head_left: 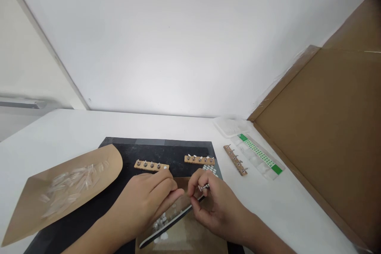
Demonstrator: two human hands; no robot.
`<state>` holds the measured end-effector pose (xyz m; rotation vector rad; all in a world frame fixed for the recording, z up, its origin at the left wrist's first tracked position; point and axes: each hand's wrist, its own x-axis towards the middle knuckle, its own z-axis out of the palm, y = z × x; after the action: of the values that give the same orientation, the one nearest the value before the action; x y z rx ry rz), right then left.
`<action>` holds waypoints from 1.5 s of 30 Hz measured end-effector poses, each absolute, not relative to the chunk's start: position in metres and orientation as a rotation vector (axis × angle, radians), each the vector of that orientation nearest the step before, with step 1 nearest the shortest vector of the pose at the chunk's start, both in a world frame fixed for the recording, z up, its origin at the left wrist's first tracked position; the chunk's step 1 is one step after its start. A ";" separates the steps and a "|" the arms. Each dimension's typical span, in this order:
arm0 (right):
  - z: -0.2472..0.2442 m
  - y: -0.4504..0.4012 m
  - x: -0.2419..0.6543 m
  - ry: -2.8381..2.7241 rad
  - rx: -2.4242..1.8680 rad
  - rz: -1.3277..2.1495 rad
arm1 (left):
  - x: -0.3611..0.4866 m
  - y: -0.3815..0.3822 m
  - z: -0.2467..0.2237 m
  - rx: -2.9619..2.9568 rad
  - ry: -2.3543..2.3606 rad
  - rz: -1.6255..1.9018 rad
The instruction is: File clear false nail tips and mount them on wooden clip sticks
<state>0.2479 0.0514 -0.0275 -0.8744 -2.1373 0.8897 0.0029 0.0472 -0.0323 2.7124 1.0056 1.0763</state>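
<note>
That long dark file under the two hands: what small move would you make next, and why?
Probably draw the small clear piece pinched in the right hand lightly along the nail file. The left hand meets the right just above the file, whose upper end lies under the fingers, and small white pieces lie beside it on the brown card. The held piece is too small to identify surely.

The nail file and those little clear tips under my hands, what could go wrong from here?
1. The file slants across the card and is steadied mainly by the left hand; it may skid and scatter the tips beside it.
2. The right hand pinches a tiny piece; a loose grip could drop it among the others.
3. The left forearm lies close to the paper holding clear tips; a nudge might spill them.
</note>
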 end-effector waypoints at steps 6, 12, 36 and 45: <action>-0.030 0.052 0.250 -2.105 -0.897 0.909 | 0.005 0.047 -0.029 2.626 0.958 1.049; -0.032 0.051 0.249 -2.096 -0.888 0.883 | 0.004 0.045 -0.030 2.639 0.920 1.038; -0.021 0.048 0.250 -2.135 -0.856 0.833 | 0.005 0.038 -0.027 2.347 0.963 1.037; -0.020 0.047 0.246 -2.309 -0.637 0.815 | 0.011 0.034 -0.031 2.305 0.774 1.222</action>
<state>0.2462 0.0472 -0.0201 -0.6369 -2.3092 0.8151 0.0108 0.0345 -0.0308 2.3047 0.7737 1.2224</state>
